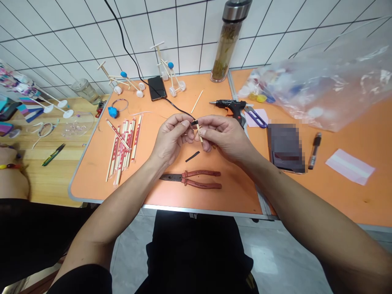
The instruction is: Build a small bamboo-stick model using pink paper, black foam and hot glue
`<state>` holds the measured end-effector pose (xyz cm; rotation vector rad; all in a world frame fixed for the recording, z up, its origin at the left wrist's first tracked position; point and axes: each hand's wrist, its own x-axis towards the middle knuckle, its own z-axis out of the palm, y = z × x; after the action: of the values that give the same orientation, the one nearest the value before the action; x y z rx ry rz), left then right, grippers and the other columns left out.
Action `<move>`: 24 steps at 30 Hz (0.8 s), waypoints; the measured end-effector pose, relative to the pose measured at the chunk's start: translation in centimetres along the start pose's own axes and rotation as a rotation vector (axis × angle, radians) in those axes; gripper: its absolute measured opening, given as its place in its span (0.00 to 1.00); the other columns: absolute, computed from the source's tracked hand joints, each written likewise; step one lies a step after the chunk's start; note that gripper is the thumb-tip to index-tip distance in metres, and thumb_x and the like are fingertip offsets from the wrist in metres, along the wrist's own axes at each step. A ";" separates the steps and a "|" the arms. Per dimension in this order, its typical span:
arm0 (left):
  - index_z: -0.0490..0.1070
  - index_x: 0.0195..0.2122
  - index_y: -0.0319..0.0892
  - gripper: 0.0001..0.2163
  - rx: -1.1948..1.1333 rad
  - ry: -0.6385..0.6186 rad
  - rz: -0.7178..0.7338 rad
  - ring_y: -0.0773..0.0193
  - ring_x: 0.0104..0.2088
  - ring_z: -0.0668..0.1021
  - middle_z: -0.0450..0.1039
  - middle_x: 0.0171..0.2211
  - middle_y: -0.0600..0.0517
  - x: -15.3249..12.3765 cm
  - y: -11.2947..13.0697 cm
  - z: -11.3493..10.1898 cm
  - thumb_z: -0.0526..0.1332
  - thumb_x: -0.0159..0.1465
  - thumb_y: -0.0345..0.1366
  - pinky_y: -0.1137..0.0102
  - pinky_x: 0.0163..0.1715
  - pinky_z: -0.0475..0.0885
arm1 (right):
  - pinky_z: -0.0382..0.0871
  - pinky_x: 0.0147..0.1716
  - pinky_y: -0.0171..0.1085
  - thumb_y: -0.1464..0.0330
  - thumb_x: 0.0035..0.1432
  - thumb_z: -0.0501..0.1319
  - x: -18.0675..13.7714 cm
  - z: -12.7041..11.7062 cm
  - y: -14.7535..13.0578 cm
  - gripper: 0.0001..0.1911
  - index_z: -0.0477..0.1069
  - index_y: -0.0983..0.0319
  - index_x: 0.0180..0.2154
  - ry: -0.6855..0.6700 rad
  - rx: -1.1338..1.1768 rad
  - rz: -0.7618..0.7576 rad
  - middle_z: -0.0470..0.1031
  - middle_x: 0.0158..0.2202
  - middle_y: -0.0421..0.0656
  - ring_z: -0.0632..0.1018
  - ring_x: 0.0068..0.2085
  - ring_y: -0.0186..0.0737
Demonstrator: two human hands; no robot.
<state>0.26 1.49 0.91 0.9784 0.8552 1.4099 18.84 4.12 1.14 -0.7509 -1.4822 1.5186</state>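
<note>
Over the orange table, my right hand (pixel 228 136) pinches a short piece of wooden stick (pixel 201 139), tilted, between thumb and fingers. A small black strip (pixel 194 122) lies across the stick's upper end, and my left hand (pixel 168 139) is closed with thumb and fingertip at that strip. Whether the strip is tape I cannot tell. Below my hands another thin black strip (pixel 192 156) rests on the table. Closer to the front edge lie pliers with red-brown handles (pixel 202 174). A black glue gun (pixel 229 107) is just behind my right hand.
Paper-wrapped chopsticks (pixel 124 147) lie left. Two stick models (pixel 122 81) with white wheels and a phone (pixel 157 88) stand behind. A tea bottle (pixel 226 45), blue snips (pixel 256 116), a plastic bag (pixel 324 90), a dark blurred object (pixel 284 147) and a marker (pixel 315 151) are right. Someone's arm (pixel 14 179) shows left.
</note>
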 end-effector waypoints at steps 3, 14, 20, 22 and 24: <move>0.78 0.38 0.45 0.14 0.038 0.010 -0.028 0.68 0.26 0.80 0.80 0.31 0.53 0.0 0.4 0.0 0.78 0.65 0.47 0.74 0.27 0.77 | 0.73 0.22 0.33 0.64 0.60 0.74 -0.1 0.2 -0.3 0.12 0.82 0.60 0.45 0.040 -0.068 -0.019 0.78 0.24 0.35 0.77 0.22 0.33; 0.81 0.37 0.43 0.12 0.231 0.098 0.038 0.70 0.27 0.80 0.84 0.33 0.52 -0.8 0.5 0.3 0.79 0.61 0.41 0.74 0.28 0.79 | 0.76 0.25 0.33 0.66 0.61 0.71 -0.3 0.4 0.6 0.12 0.84 0.62 0.46 0.186 -0.280 -0.142 0.78 0.30 0.37 0.77 0.24 0.32; 0.81 0.34 0.43 0.09 0.265 0.136 0.051 0.70 0.25 0.78 0.81 0.29 0.53 -0.8 0.5 0.6 0.78 0.59 0.38 0.74 0.25 0.76 | 0.76 0.25 0.33 0.67 0.61 0.69 -0.3 0.5 0.8 0.12 0.85 0.61 0.46 0.180 -0.306 -0.160 0.78 0.30 0.37 0.77 0.25 0.32; 0.81 0.34 0.43 0.08 0.270 0.139 0.072 0.70 0.25 0.78 0.82 0.30 0.53 -0.7 0.5 0.6 0.77 0.60 0.37 0.74 0.25 0.75 | 0.76 0.26 0.33 0.67 0.61 0.69 -0.3 0.6 0.8 0.12 0.86 0.61 0.46 0.181 -0.319 -0.168 0.78 0.30 0.37 0.78 0.25 0.32; 0.81 0.33 0.43 0.07 0.275 0.140 0.098 0.71 0.25 0.77 0.82 0.30 0.53 -0.6 0.4 0.5 0.77 0.60 0.37 0.75 0.25 0.74 | 0.76 0.26 0.34 0.67 0.62 0.69 -0.3 0.6 0.9 0.12 0.86 0.61 0.46 0.180 -0.334 -0.179 0.79 0.30 0.38 0.78 0.25 0.33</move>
<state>0.58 0.82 1.39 1.1513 1.1399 1.4830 18.28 3.62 0.28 -0.8977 -1.6366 1.0540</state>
